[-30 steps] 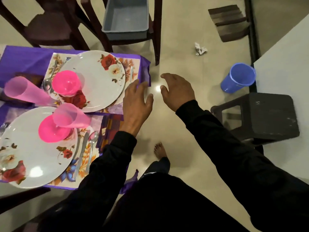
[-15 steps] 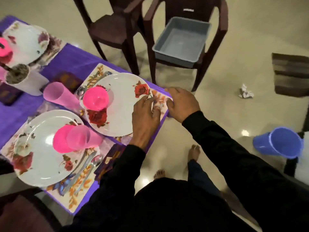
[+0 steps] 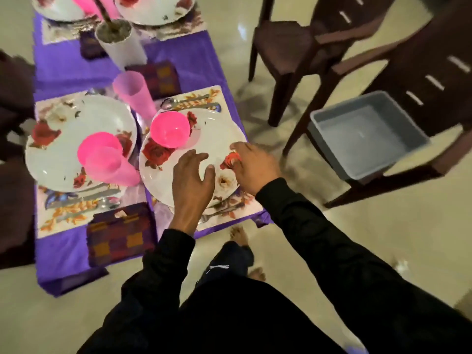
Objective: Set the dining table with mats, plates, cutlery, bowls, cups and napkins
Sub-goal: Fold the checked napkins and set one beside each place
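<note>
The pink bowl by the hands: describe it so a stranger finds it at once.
On the purple-clothed table, find the floral plate under both hands. The pink bowl sits upright on its far-left part. The neighbouring plate's bowl has a cup tipped against it.

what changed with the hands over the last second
Both hands came in from over the floor to the nearer plate: the left hand hovers above it, the right hand sits at its rim. The pink bowl and cutlery stayed put.

The table wears a purple cloth (image 3: 204, 62). On the cloth, a white vase (image 3: 120, 46) stands centrally; floral mats (image 3: 63, 215) lie nearer the viewer than it, with checked napkins (image 3: 120, 238) beside them.
</note>
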